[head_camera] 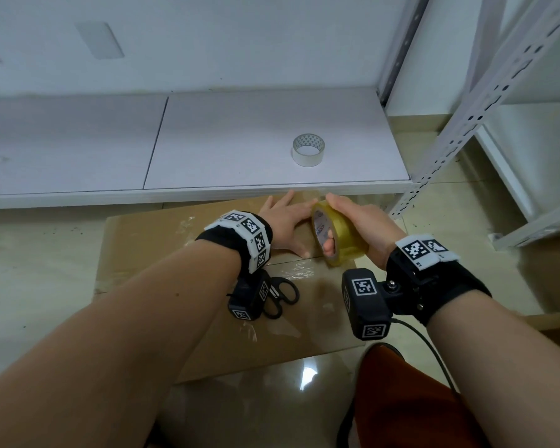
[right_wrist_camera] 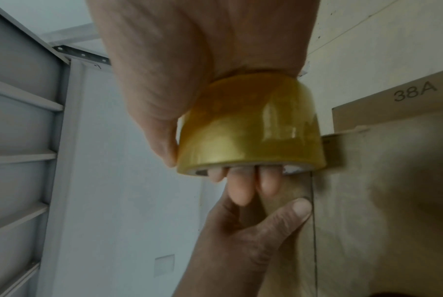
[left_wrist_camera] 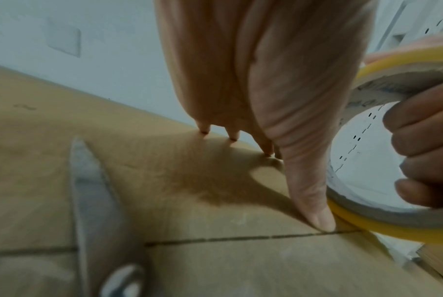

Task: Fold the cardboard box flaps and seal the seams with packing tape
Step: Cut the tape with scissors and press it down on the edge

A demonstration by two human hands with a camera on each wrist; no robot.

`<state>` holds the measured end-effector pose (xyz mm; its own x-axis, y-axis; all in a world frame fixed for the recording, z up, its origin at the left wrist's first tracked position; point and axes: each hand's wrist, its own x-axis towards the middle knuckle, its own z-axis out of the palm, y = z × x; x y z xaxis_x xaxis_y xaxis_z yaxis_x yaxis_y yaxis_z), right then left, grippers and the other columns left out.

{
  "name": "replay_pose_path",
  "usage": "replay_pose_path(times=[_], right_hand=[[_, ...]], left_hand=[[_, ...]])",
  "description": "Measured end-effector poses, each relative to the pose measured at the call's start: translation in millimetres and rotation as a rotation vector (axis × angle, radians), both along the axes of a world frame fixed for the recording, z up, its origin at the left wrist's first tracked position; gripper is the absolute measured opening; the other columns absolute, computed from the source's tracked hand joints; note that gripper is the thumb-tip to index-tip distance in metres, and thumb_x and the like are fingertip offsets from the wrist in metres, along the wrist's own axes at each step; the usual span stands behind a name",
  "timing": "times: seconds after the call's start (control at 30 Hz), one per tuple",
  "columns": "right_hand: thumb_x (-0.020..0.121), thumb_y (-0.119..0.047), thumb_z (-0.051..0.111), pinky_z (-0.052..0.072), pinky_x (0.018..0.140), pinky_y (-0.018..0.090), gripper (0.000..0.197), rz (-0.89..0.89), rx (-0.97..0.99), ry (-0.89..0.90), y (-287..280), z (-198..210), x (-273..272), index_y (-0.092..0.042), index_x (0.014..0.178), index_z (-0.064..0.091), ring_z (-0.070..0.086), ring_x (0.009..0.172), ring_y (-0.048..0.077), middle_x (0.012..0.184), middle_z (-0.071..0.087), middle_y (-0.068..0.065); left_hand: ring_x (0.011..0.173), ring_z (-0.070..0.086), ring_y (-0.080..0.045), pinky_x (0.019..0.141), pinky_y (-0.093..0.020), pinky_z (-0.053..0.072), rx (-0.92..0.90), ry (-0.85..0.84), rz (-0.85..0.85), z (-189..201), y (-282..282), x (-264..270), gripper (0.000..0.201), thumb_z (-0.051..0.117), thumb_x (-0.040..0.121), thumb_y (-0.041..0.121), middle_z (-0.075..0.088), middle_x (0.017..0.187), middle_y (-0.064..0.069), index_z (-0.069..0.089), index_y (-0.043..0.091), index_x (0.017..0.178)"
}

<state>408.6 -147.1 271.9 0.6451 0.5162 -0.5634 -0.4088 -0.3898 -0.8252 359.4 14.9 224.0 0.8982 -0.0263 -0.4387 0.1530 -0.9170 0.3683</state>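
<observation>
— Cardboard first: where is the box [head_camera: 162,253]?

— On the floor against the shelf [head_camera: 240,137], flaps folded shut, with both hands on its top. The seam [left_wrist_camera: 215,239] between the flaps runs just under the left thumb.

— And the left hand [head_camera: 283,221]?

— Flat on the cardboard, fingers straight and spread, holding nothing. Its thumb tip presses down right beside the seam, touching the edge of the tape [head_camera: 338,236].

— The right hand [head_camera: 362,221]?

— Wrapped over the yellow roll, fingers curled through the core, thumb on the outside. The roll stands on edge on the box, at the seam, just right of the left hand.

— Anything else on the box?

— Black scissors [head_camera: 280,294], lying near the left wrist.

— Any writing?

— "38A" [right_wrist_camera: 414,93] printed on another cardboard piece in the right wrist view. The core carries red and blue lettering, too small to read. A clear roll [head_camera: 308,149] sits on the shelf, well apart.
</observation>
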Motion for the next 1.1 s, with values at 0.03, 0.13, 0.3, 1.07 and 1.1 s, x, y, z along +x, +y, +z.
replay_pose_path(times=[0.03,0.13,0.3,1.07,1.1], right_hand=[[0.087,-0.046,0.061,0.055,0.067,0.04,0.056,0.007,0.018,0.0,-1,-2,0,0.01,0.095,0.064,0.063,0.057,0.03,0.067,0.065,0.021],[0.087,-0.045,0.061,0.053,0.063,0.037,0.054,0.009,0.058,-0.007,-2,-6,0,0.009,0.091,0.064,0.06,0.052,0.028,0.062,0.063,0.019],[0.088,-0.042,0.06,0.051,0.058,0.031,0.048,-0.005,0.072,-0.052,1,-10,-3,0.0,0.066,0.063,0.055,0.043,0.025,0.052,0.059,0.014],[0.088,-0.046,0.059,0.049,0.057,0.032,0.05,0.026,0.059,-0.007,-4,-13,-5,-0.001,0.066,0.06,0.052,0.045,0.026,0.053,0.056,0.015],[0.088,-0.046,0.059,0.049,0.057,0.032,0.049,0.026,0.062,-0.007,-4,-13,-5,-0.001,0.068,0.06,0.052,0.045,0.026,0.053,0.056,0.016]], left_hand=[[0.147,-0.013,-0.023,0.116,-0.056,-0.008,-0.011,0.0,0.006,0,0,-1,0.096,0.075,0.076,0.043,0.012,0.159,0.017,0.016,0.035,0.151],[0.147,-0.017,-0.022,0.115,-0.056,-0.013,-0.04,-0.002,0.006,-2,0,-4,0.1,0.076,0.073,0.047,0.009,0.159,0.018,0.015,0.037,0.152],[0.145,-0.023,-0.021,0.114,-0.056,-0.015,0.007,0.011,-0.016,-9,-5,-8,0.118,0.078,0.061,0.061,0.002,0.16,0.018,0.005,0.04,0.152],[0.146,-0.02,-0.02,0.115,-0.051,-0.016,0.038,-0.003,-0.013,-14,-3,-6,0.116,0.079,0.06,0.062,-0.002,0.159,0.021,0.011,0.039,0.151],[0.146,-0.02,-0.02,0.115,-0.05,-0.016,0.041,-0.003,-0.014,-14,-3,-6,0.116,0.079,0.06,0.062,-0.002,0.159,0.021,0.011,0.039,0.151]])
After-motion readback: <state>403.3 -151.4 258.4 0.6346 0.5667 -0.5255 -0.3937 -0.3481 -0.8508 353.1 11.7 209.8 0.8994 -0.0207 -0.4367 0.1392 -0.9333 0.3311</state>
